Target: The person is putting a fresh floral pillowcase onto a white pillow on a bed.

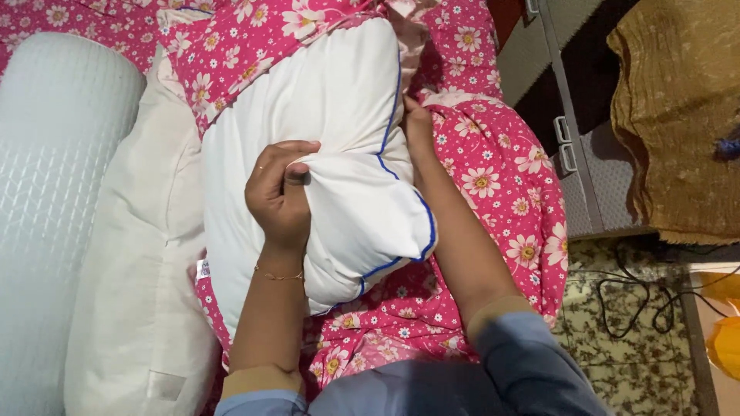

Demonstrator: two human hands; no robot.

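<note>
A white pillow (316, 108) with blue piping lies on pink flowered fabric (493, 177), its far end partly inside a pink flowered pillowcase (231, 46). My left hand (279, 192) clutches a bunched fold of the pillow near its middle. My right hand (418, 123) presses against the pillow's right edge by the blue piping, where the pillowcase opening sits; its fingers are mostly hidden behind the pillow.
A cream pillow (146, 254) lies left of the white one, and a white quilted bolster (54, 192) lies further left. To the right are a grey cabinet (586, 154), a mustard cloth (678, 115), a patterned floor with black cables (640, 300) and a yellow object (728, 347).
</note>
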